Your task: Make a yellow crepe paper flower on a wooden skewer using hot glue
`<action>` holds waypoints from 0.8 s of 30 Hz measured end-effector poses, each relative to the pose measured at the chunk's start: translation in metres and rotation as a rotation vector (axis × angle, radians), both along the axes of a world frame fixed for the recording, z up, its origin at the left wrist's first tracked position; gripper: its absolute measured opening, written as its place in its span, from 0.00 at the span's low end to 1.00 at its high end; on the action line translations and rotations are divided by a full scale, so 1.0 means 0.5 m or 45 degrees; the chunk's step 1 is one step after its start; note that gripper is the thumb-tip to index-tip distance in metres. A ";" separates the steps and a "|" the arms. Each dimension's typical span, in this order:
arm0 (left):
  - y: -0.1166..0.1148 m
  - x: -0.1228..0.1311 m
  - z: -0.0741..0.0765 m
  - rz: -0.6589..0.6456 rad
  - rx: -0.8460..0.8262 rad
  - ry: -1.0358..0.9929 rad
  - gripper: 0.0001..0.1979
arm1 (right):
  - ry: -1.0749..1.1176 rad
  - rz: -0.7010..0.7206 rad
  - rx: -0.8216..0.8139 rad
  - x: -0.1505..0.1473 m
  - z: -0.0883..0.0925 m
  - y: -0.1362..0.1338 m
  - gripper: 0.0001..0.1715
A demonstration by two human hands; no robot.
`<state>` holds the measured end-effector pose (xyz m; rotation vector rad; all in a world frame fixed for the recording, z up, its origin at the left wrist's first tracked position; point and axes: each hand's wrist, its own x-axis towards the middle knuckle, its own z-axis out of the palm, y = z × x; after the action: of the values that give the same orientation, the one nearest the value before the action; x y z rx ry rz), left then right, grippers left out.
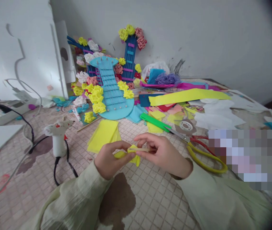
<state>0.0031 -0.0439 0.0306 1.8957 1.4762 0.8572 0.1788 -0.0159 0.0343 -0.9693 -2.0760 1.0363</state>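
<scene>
Head view shows the left hand point(110, 157) pinching yellow paper point(135, 158) above the worktop point(156, 195) while the right hand point(165, 154) holds a thin stick point(139, 149) against it, probably so neither one slips.

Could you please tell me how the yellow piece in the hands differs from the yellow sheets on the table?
The yellow piece looks folded or bunched, while the yellow sheets lie flat, overlapping. The yellow piece is pinched in the left hand, against a pale stick in the right hand; the yellow sheets rest on the table. Both are bright yellow.
</scene>
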 end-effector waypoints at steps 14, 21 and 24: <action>0.000 -0.003 -0.010 0.045 0.005 -0.005 0.08 | -0.206 0.132 0.483 0.009 -0.001 0.013 0.11; -0.003 0.002 -0.012 -0.051 0.124 0.017 0.07 | -0.207 0.059 0.504 0.006 -0.005 0.009 0.10; -0.003 0.003 -0.011 -0.064 0.148 0.038 0.08 | -0.199 0.048 0.559 0.006 -0.006 0.008 0.11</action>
<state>0.0046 -0.0453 0.0251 2.0296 1.4176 0.9131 0.1821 -0.0119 0.0314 -0.8056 -2.3229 0.4961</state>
